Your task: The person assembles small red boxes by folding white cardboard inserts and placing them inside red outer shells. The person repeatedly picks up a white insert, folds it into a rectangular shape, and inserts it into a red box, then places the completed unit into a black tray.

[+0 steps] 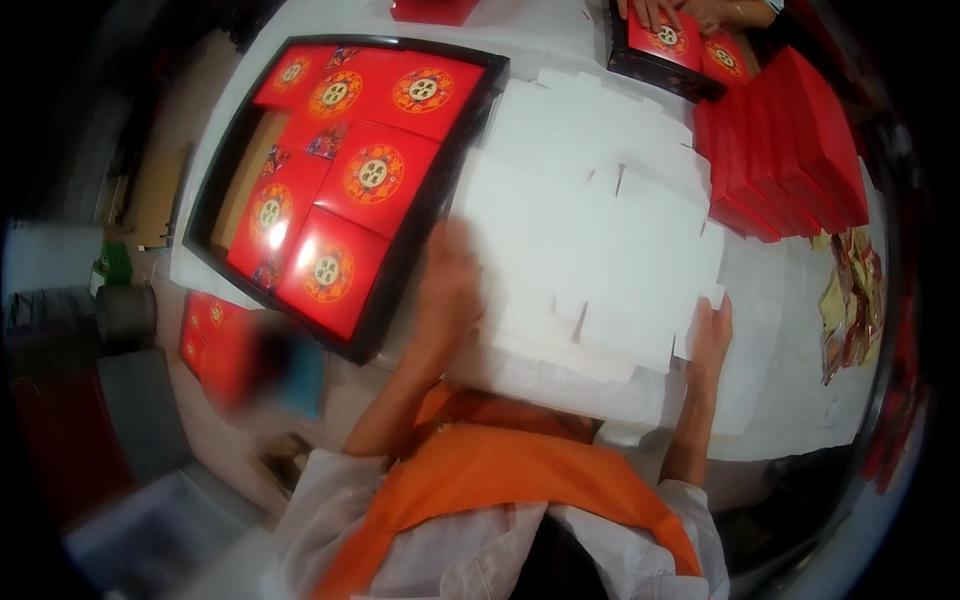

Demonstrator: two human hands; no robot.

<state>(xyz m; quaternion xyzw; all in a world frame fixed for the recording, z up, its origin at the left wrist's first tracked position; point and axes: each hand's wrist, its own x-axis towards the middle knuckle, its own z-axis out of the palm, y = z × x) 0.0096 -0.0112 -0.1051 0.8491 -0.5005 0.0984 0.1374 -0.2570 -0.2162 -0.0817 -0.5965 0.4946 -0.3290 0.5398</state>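
Observation:
In front of me lie flat white cardboard sheets (590, 230) with slots and tabs along their edges, overlapping one another. My right hand (711, 335) is closed at their near right corner, fingers and thumb around the edge. At the left edge of the sheets is my left hand (449, 285), smeared by motion, so its grip is unclear. Just beyond it stands a large black-rimmed tray (398, 240) holding several red boxes (375, 175) with round gold emblems. Part of the tray's brown bottom shows on its left side.
Red boxes (790, 150) stand in a leaning row at the right, near a pile of shiny packets (853, 300). At the far right, another person's hands (655, 12) rest at a black tray (650, 72) with red boxes. More red packaging (215, 340) sits low at the left.

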